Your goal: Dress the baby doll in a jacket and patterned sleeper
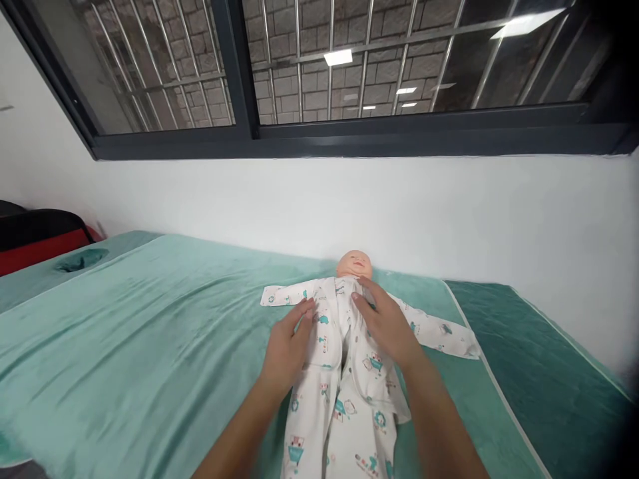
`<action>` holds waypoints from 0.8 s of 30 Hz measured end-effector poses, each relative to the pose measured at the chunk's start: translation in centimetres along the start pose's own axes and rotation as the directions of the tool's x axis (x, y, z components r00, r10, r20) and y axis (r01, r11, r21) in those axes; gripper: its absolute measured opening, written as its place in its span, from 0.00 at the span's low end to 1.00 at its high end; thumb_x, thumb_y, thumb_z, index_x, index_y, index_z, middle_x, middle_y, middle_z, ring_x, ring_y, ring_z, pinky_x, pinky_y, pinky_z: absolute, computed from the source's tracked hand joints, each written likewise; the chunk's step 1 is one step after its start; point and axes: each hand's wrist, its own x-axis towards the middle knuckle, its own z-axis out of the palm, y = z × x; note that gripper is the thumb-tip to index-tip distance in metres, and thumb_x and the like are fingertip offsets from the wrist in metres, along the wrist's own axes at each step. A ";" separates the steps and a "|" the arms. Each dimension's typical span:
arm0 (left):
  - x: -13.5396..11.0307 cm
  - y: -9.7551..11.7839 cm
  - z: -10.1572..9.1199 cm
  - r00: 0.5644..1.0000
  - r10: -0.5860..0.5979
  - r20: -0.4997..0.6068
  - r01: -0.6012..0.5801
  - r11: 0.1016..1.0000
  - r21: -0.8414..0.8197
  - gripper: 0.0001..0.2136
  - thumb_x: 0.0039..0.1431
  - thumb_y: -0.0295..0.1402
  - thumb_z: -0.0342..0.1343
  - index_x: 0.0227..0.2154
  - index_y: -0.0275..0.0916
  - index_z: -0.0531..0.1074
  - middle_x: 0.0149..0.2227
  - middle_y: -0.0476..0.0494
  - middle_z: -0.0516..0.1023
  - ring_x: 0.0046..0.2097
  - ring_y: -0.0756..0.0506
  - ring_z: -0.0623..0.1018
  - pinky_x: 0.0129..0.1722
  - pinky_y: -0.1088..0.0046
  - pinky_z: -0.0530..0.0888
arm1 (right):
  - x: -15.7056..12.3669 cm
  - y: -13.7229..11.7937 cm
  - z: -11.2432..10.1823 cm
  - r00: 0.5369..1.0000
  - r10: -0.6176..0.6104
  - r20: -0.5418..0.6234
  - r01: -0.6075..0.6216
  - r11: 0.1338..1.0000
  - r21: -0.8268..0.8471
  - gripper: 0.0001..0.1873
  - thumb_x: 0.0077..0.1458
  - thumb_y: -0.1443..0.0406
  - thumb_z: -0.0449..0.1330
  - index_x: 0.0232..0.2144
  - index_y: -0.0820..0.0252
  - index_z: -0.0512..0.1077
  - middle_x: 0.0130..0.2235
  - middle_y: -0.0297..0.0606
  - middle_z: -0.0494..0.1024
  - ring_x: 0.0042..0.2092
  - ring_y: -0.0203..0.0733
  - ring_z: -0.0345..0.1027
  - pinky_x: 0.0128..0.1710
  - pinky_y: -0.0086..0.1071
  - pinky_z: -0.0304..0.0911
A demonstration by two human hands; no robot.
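Observation:
A baby doll (355, 264) lies on its back with its head toward the wall. It has on a white long-sleeved baby top (327, 322) printed with small teal and pink pictures, and matching trousers (309, 426). The top's front panels part along the middle, and both sleeves stretch out sideways. My left hand (288, 346) rests along the top's left side, fingers extended, thumb close to the forefinger. Over the upper right panel, near the neckline, is my right hand (388, 324), with thumb and forefinger apart. My forearms hide part of the clothes' sides.
A light green sheet (164, 332) with wrinkles covers the bed, and a darker green cover (539, 346) shows at right. Behind stands a white wall (249, 199) under a dark-framed barred window (349, 140). A black and red bag (42, 239) is at far left.

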 end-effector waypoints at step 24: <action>7.0 -1.2 3.5 0.923 0.353 0.152 -0.313 0.920 -0.234 0.15 0.66 0.38 0.49 0.48 0.43 0.76 0.56 0.47 0.76 0.59 0.46 0.73 0.63 0.65 0.65 | -3.4 -2.3 -3.7 0.990 0.125 0.057 -0.075 0.838 -0.540 0.13 0.62 0.53 0.53 0.39 0.52 0.72 0.45 0.38 0.75 0.37 0.44 0.72 0.31 0.35 0.61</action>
